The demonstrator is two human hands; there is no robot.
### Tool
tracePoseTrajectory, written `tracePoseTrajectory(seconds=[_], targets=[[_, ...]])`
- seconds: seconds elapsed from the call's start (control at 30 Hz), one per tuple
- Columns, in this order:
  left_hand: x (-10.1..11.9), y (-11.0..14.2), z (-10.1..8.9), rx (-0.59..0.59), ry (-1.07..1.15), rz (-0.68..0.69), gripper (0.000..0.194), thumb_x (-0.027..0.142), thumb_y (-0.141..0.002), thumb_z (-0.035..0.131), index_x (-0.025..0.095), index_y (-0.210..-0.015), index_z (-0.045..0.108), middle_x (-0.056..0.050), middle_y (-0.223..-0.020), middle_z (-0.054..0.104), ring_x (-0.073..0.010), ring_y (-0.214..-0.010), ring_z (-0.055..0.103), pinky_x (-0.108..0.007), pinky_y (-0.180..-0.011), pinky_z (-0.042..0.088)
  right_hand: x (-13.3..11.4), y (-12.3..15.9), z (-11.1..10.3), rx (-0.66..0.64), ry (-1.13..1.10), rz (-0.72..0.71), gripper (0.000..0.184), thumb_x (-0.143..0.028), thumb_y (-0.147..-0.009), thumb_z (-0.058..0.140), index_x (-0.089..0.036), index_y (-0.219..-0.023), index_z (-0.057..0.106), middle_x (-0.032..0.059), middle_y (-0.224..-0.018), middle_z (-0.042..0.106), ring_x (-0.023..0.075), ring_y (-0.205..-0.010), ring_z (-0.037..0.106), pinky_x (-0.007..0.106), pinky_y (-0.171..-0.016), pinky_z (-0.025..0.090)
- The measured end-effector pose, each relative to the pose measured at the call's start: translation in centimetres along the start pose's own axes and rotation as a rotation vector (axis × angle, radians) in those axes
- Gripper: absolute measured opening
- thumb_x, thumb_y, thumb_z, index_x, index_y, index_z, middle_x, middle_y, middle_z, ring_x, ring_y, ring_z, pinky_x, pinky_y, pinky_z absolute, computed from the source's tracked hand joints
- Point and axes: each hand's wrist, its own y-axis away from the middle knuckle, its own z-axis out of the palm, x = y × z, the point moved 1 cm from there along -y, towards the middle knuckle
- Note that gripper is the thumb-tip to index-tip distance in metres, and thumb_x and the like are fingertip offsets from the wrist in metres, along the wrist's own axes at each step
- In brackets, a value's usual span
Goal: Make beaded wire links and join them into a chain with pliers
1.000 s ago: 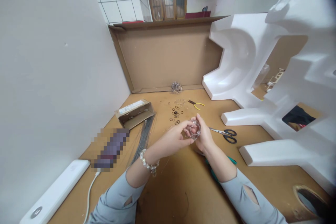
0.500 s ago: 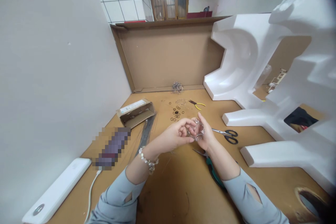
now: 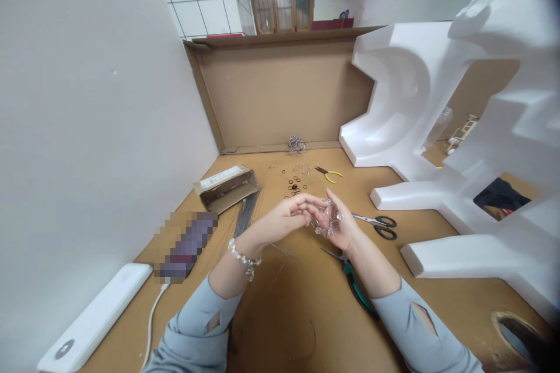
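Observation:
In front of me, a ring of thin wire with clear beads (image 3: 326,222) is held up between my two hands, above the tabletop. My right hand (image 3: 345,230) cups it from the right side, thumb pointing up, the ring resting against palm and fingers. From the left, my left hand (image 3: 289,218) reaches over with bent fingers gripping the ring's upper left part. Some fingertips are hidden behind the wire and beads. Green-handled pliers (image 3: 356,288) lie just under my right wrist, and black-handled scissors (image 3: 382,226) are to its right.
Dark small rings (image 3: 294,187), a wire tangle (image 3: 296,144) and yellow-handled pliers (image 3: 329,175) lie farther back. Left are a bundle of grey wires (image 3: 242,215), an open cardboard box (image 3: 231,195), a blurred phone (image 3: 188,245) and a white power bank (image 3: 98,317). White foam (image 3: 389,93) walls the right.
The beaded ring has turned and shows more openly against my right palm. My left fingers have straightened somewhat and my left wrist has shifted slightly left and up.

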Motion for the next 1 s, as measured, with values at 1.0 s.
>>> tracePoseTrajectory(seconds=[1.0], targets=[[0.55,0.12,0.65,0.222,-0.249,-0.024,0.022,0.027,-0.083,0.054,0.017,-0.101,0.056,-0.001,-0.078,0.056,-0.0086,-0.064,0.046,-0.022,-0.060,0.037,-0.24,-0.20,-0.48,-0.113,-0.305,0.168,0.038,-0.050,-0.085,0.044,-0.018,-0.065,0.049,-0.0045,-0.046,0.046,0.0059,-0.034,0.035,0.015,-0.033,0.024]])
